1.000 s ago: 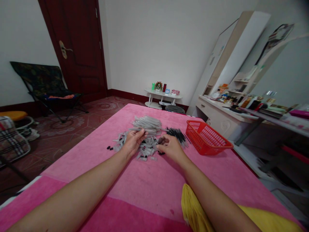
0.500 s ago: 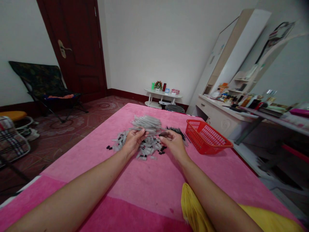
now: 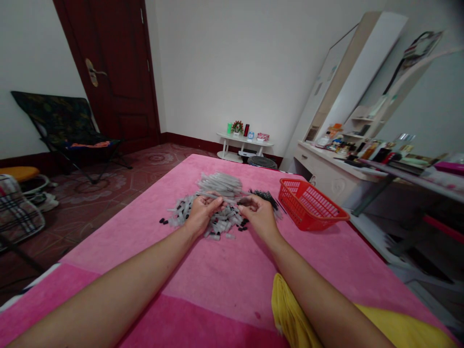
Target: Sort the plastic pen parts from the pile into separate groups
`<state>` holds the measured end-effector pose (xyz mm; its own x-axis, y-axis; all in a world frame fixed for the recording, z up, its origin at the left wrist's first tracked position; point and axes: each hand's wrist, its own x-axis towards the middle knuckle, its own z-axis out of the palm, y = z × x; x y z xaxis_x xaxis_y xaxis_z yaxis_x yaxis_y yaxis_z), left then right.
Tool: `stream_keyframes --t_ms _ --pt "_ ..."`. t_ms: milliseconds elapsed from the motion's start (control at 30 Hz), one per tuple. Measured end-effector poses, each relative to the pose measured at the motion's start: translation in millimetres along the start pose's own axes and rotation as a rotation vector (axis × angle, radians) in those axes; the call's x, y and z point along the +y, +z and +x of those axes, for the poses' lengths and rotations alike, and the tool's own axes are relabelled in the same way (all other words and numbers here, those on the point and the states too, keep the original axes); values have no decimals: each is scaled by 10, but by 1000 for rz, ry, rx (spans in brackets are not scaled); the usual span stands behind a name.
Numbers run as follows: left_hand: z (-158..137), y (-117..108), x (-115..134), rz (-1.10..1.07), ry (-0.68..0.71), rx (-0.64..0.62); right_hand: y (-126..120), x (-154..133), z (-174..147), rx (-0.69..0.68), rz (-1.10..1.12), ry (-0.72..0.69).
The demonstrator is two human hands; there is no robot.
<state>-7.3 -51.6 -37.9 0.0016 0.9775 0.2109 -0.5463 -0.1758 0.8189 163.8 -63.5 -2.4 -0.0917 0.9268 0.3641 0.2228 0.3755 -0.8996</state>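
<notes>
Above the piles on the pink cloth, my left hand [image 3: 203, 211] is closed, thumb against fingers, on a thin translucent tube that points to the right. Close by on the right, my right hand [image 3: 258, 212] pinches a small dark piece, too small to name for certain. Behind both hands lies a stack of translucent tubes [image 3: 220, 181]. Beneath and in front of them spreads a heap of short clear caps [image 3: 222, 223], mixed with small black plugs [image 3: 164, 221]. Past my right hand is a bunch of thin black-tipped sticks [image 3: 267, 196], partly hidden.
A red plastic basket [image 3: 312, 220] stands on the pink-covered table [image 3: 224, 280] at the right. Yellow cloth [image 3: 293, 309] lies beneath my right forearm. A dressing table [image 3: 326, 166] with bottles is farther right, a folding chair [image 3: 68, 125] at the left.
My left thumb has stretched farther to the right along the fingers. My right hand stays nearly in place, and the piles look the same.
</notes>
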Motion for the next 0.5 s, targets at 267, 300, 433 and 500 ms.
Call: stream_keyframes --t_ms 267,300,433,500 --pt "17 -22 -25 14 8 -8 -1 62 12 31 -102 -70" --pt "18 -24 -25 19 11 -10 1 68 13 31 -104 -72" --pt "14 -32 -31 49 10 -14 5 83 15 27 -119 -84" --pt "9 -34 -35 70 6 -9 6 83 14 27 -125 -90"
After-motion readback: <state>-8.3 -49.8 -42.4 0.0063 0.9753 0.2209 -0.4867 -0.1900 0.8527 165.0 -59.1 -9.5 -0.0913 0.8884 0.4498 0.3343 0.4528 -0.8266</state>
